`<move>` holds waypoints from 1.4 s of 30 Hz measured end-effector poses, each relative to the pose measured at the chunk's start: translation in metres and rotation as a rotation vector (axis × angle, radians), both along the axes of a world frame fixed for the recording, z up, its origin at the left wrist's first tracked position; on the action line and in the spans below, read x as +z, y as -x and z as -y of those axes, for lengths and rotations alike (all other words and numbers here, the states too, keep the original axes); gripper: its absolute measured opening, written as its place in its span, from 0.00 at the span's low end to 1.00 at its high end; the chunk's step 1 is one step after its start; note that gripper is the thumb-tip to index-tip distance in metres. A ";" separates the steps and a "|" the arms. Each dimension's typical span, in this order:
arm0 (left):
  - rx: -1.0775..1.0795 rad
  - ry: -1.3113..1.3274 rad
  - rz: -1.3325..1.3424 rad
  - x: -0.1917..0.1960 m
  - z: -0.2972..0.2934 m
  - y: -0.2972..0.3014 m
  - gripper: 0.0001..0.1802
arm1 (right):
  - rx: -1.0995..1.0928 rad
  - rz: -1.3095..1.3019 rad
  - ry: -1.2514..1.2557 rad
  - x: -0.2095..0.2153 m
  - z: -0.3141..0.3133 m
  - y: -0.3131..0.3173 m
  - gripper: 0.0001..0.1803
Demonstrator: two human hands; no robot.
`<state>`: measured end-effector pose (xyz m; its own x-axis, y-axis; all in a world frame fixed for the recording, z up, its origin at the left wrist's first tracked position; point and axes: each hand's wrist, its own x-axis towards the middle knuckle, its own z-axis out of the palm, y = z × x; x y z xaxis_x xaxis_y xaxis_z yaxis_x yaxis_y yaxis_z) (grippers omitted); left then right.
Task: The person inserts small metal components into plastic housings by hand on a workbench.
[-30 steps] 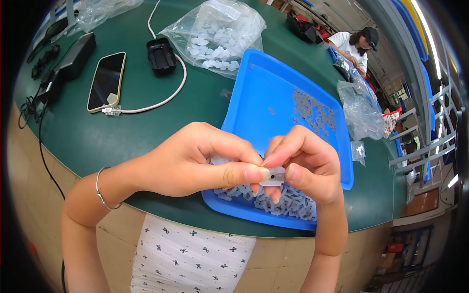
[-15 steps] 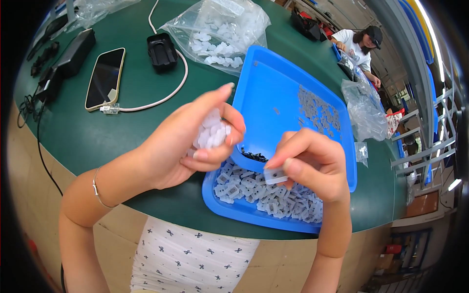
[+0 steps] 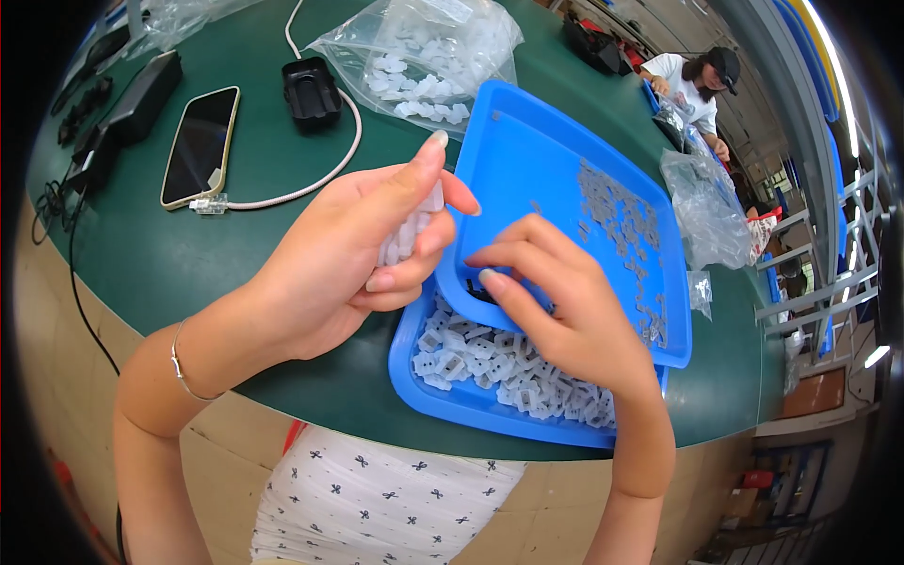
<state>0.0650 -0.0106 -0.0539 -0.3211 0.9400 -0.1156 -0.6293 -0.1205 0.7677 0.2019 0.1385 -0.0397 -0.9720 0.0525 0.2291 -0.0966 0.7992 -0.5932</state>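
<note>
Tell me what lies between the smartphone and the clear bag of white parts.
In the head view, a small black holder and a white cable lie on the green table between smartphone and bag.

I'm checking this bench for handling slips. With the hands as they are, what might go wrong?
1. The left hand pinches a stack of white clips above the green table, beside the upper blue tray; a loosened grip would likely scatter them.
2. The right hand reaches under that tray, which sits askew on the lower blue tray; a nudge may shift it and spill its small grey parts.
3. The lower tray lies close to the table edge.
</note>
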 end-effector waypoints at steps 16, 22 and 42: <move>-0.064 0.018 -0.234 0.001 0.000 -0.002 0.17 | 0.005 0.213 0.148 0.006 -0.006 -0.004 0.05; -0.075 -0.011 -0.203 -0.003 -0.002 -0.007 0.16 | 0.006 0.243 0.266 0.003 -0.011 -0.005 0.05; -0.005 0.020 -0.199 -0.004 -0.002 -0.008 0.19 | 0.123 0.217 0.199 0.002 -0.012 -0.003 0.08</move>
<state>0.0727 -0.0089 -0.0580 -0.3345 0.9399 -0.0687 -0.4652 -0.1013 0.8794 0.2048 0.1508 -0.0377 -0.9989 -0.0455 0.0123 -0.0391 0.6558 -0.7539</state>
